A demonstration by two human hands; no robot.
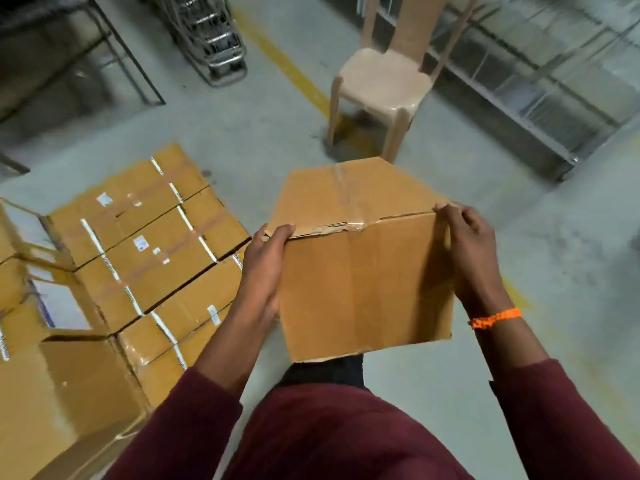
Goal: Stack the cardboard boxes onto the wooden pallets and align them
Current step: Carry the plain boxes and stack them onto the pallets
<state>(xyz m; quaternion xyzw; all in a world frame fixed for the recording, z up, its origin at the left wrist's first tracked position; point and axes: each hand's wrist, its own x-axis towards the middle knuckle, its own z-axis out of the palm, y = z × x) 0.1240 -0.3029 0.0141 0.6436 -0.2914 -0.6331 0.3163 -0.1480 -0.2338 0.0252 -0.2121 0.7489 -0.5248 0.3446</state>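
The left hand (268, 261) and the right hand (467, 251) clasp the taped cardboard box (363, 268) by its two opposite sides, above the floor. The stack of boxes (145, 258) lies to the left (nearer the left hand); no pallet is visible.

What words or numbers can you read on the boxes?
None can be read for sure.
Dark print on the tape strips of the stacked boxes: too blurred.
Print on their white labels: too small.
The held box: no print shows.
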